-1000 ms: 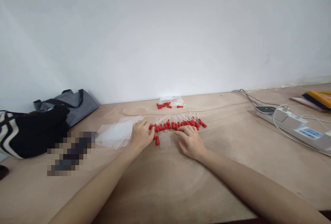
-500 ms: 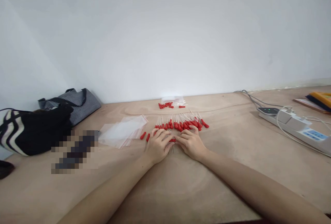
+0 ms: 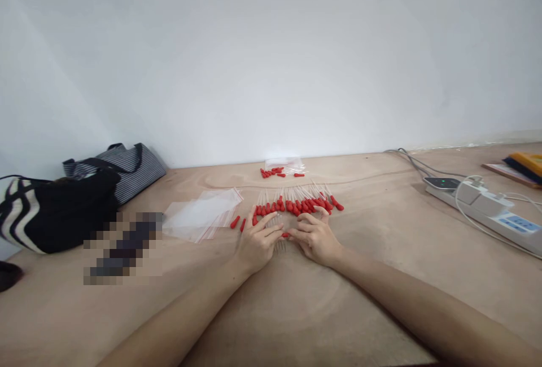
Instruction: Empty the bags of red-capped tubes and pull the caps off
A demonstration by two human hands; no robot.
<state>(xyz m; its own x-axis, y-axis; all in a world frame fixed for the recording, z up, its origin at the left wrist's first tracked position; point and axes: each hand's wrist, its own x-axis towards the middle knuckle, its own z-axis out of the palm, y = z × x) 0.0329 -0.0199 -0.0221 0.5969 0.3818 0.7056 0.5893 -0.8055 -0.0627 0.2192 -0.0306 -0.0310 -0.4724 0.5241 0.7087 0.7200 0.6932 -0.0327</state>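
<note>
Both hands rest palm-down on the wooden table (image 3: 296, 310), fingertips meeting over a small bunch of clear droppers (image 3: 281, 243) with a red bulb showing between them. My left hand (image 3: 257, 240) lies flat with its fingers stretched out over the bunch. Beside it, my right hand (image 3: 315, 237) presses down with its fingers slightly curled. Just beyond the fingertips lies a row of several droppers with red bulbs (image 3: 298, 204). Two loose red bulbs (image 3: 237, 223) lie to the left of my left hand.
A stack of clear zip bags (image 3: 199, 214) lies left of the row. Further back are more red bulbs (image 3: 275, 173) by a clear bag. Striped and black bags (image 3: 63, 203) sit at far left. A power strip with cables (image 3: 486, 206) and books (image 3: 519, 165) lie at right.
My left hand came in from the left end of the row to meet my right hand over the small bunch. Two red bulbs now lie loose at the left.
</note>
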